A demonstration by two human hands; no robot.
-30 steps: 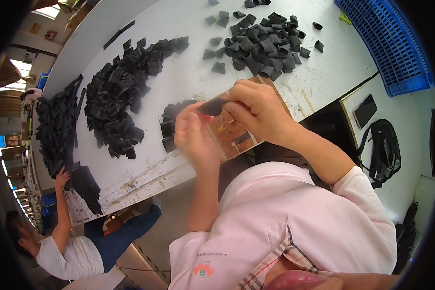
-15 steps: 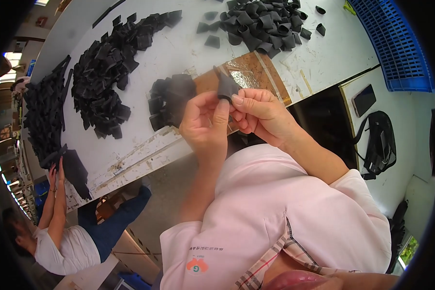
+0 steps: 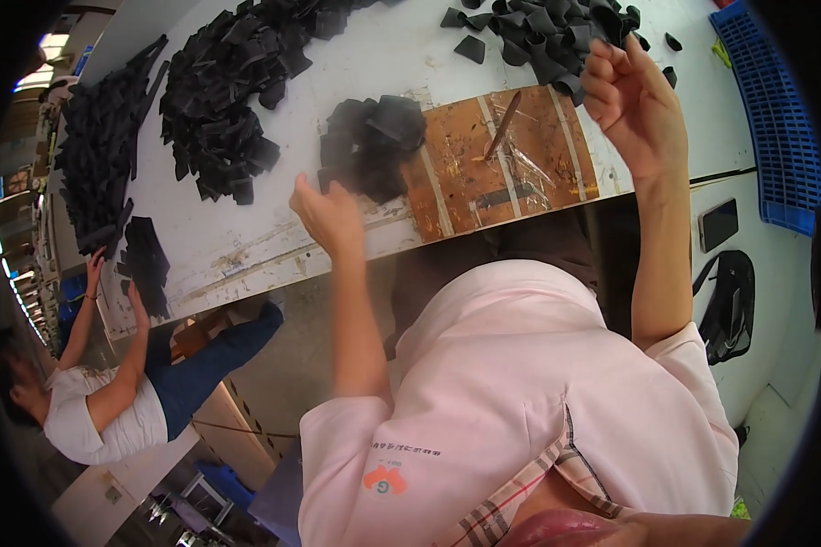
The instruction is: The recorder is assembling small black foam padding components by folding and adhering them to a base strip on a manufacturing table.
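My left hand (image 3: 331, 217), slightly blurred, is over the table's front edge beside a small heap of flat black pieces (image 3: 374, 137). Its thumb and forefinger are apart, with nothing seen between them. My right hand (image 3: 637, 114) is raised at the near side of a heap of black pieces rolled into rings (image 3: 543, 36). Its fingers are part curled, the thumb stands away from them, and a rolled black piece (image 3: 607, 20) shows just past the fingertips, seemingly free of them. Between my hands lies a brown board (image 3: 456, 173) with pale strips, a shiny smeared patch and a thin brown stick (image 3: 504, 126).
Larger heaps of black pieces (image 3: 219, 109) and long black strips (image 3: 96, 164) cover the table's left side. A person in a white shirt (image 3: 109, 401) handles pieces there. To the right are a blue plastic basket (image 3: 775, 118), a phone (image 3: 719, 225) and a black mesh bag (image 3: 730, 305).
My hands, together on a black rolled piece before, have parted. The right went up and right to the ring heap; the left moved left and down. The board is uncovered, and the whole view has shifted.
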